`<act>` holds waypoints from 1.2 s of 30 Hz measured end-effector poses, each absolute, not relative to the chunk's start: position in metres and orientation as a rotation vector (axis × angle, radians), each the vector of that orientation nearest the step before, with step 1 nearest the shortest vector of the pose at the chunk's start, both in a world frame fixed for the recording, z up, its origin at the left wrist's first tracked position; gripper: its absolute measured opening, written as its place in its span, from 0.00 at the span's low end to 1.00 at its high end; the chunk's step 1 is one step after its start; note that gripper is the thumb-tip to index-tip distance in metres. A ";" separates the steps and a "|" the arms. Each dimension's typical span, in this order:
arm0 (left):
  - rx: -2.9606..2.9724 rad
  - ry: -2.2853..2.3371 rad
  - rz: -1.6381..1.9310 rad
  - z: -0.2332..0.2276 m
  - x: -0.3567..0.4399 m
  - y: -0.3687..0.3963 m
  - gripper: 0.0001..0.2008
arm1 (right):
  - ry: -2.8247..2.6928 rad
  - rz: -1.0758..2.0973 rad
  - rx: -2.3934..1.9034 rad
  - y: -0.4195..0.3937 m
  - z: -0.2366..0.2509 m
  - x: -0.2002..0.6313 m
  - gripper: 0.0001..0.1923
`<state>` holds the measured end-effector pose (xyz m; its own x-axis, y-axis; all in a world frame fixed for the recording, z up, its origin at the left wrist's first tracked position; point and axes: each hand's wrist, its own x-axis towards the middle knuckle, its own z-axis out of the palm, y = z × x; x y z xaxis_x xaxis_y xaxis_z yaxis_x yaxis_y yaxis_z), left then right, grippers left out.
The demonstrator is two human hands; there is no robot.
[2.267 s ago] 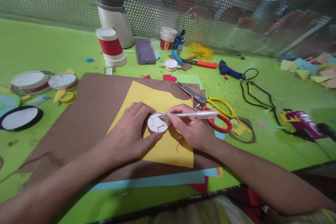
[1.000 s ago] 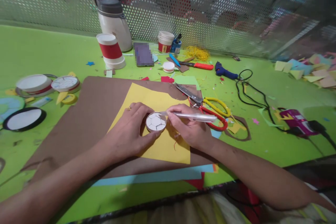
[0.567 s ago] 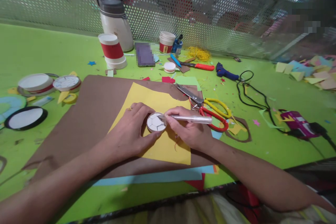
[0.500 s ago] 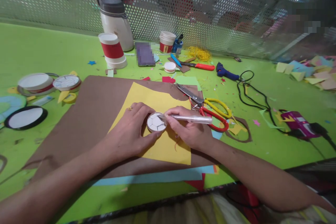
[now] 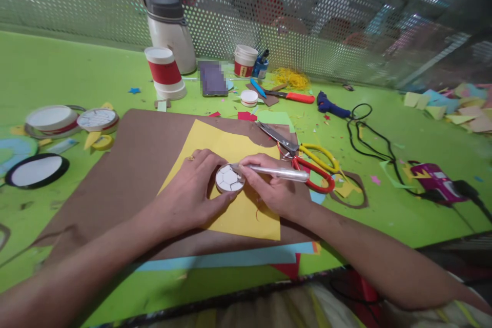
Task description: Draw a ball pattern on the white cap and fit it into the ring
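Note:
My left hand [image 5: 198, 184] curves its thumb and fingers around a small round white disc [image 5: 229, 179], pressing it from the left side. Black lines on the disc's top form a soccer-ball pattern. In my right hand [image 5: 271, 184] a silvery pen [image 5: 282, 172] is pinched, its barrel pointing right and its tip touching the disc's upper edge. Under both hands lies a yellow paper sheet [image 5: 246, 223], which rests on a larger brown sheet [image 5: 142, 148]. Just beyond my right hand are open scissors [image 5: 294, 148] with yellow and red handles.
A red-and-white cup [image 5: 165, 72], a jug [image 5: 171, 31] and a phone [image 5: 213, 79] stand or lie at the back. White lids [image 5: 52, 118] are on the left. A blue glue gun [image 5: 332, 105] with a black cord lies at the right, near paper scraps [image 5: 461, 102].
The pen tip has shifted slightly up and left along the disc, and the pen's back end has dipped a little. My left hand keeps its hold.

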<state>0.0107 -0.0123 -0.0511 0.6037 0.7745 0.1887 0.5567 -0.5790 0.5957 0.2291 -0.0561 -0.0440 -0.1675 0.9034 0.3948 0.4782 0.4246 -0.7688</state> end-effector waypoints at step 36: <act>2.292 1.167 0.608 -0.059 0.012 -0.014 0.38 | -1.669 0.677 -1.178 -0.068 -0.049 0.233 0.09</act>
